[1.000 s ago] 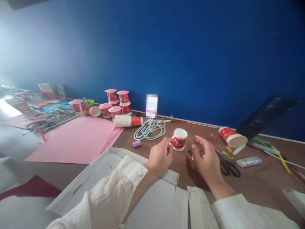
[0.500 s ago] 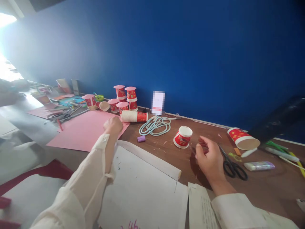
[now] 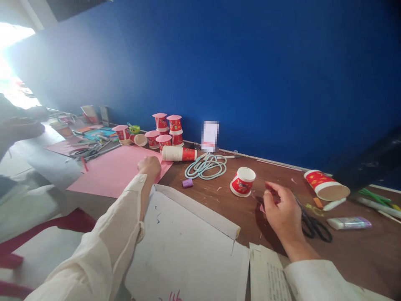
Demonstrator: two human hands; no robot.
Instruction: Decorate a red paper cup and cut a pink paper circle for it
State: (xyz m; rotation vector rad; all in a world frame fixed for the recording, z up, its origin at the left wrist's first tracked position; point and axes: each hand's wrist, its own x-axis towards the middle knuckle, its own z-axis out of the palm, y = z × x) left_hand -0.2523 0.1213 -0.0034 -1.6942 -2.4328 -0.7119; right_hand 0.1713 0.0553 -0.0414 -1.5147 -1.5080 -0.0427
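Observation:
My left hand (image 3: 149, 167) rests over the right part of a pink paper sheet (image 3: 103, 173), fingers curled under in a fist-like shape. What it holds, if anything, is hidden. Beside it lies a sleeve of nested paper cups (image 3: 179, 154). A short red and white paper cup (image 3: 243, 182) stands to the left of my right hand (image 3: 283, 205), apart from it. That hand hovers low over the brown table, fingers loosely bent and apart, with no object visible between them. A small pink scrap (image 3: 262, 208) shows below its thumb. Black scissors (image 3: 316, 228) lie partly behind its wrist.
Red cups with pink discs (image 3: 160, 121) are stacked near the blue wall (image 3: 219, 62). A coiled pale cable (image 3: 206, 167), a purple cap (image 3: 187, 183) and a white board (image 3: 184, 242) lie in front. A large cup (image 3: 326, 184) lies on its side at right.
The view has shifted slightly, so the things sit a little farther right. My hands keep nearly the same poses; the pink scrap below my right thumb shows more clearly.

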